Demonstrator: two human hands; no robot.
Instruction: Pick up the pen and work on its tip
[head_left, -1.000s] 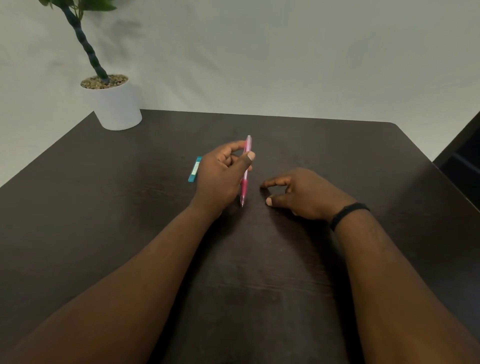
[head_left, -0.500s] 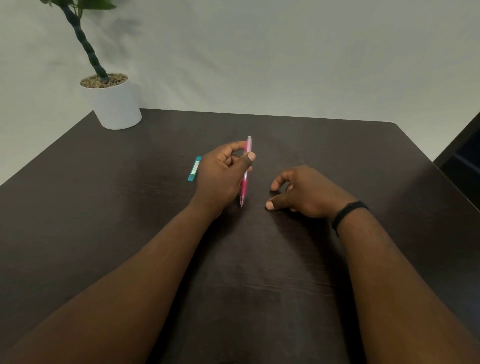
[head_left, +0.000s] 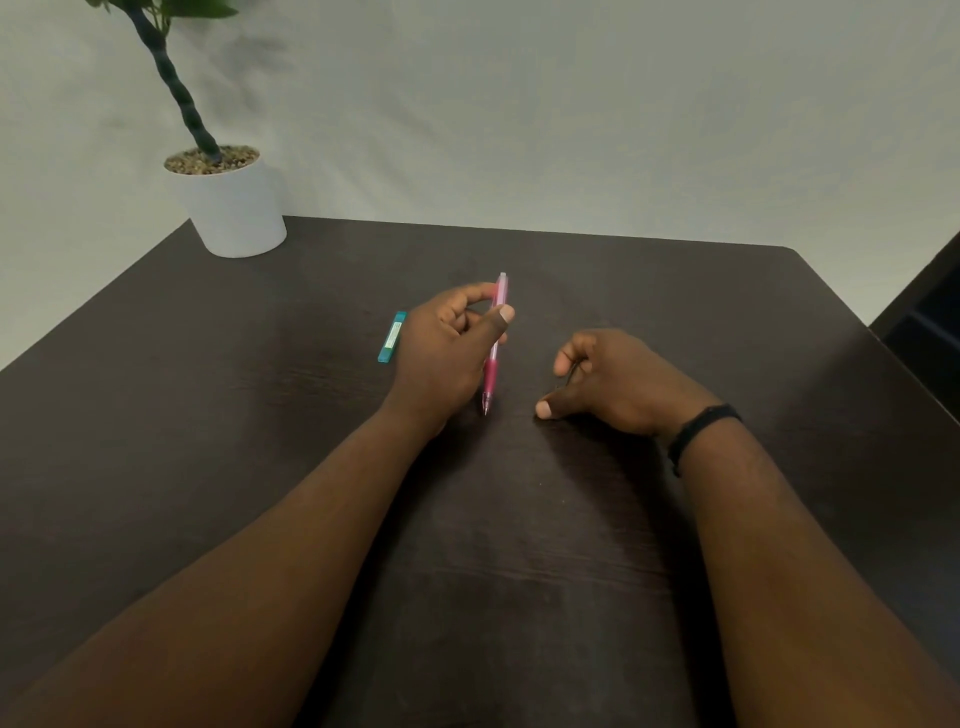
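Pink pen (head_left: 493, 353) in left hand (head_left: 447, 358), mid-table (head_left: 675, 291), edges well apart.

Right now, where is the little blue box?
In the head view, the little blue box lies flat on the dark table, just left of the left hand holding the pink pencil.

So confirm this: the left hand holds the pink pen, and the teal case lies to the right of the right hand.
One thing is off. The left hand does hold the pink pen, but the head view shows the teal case lying on the table left of the left hand, not to the right of the right hand.
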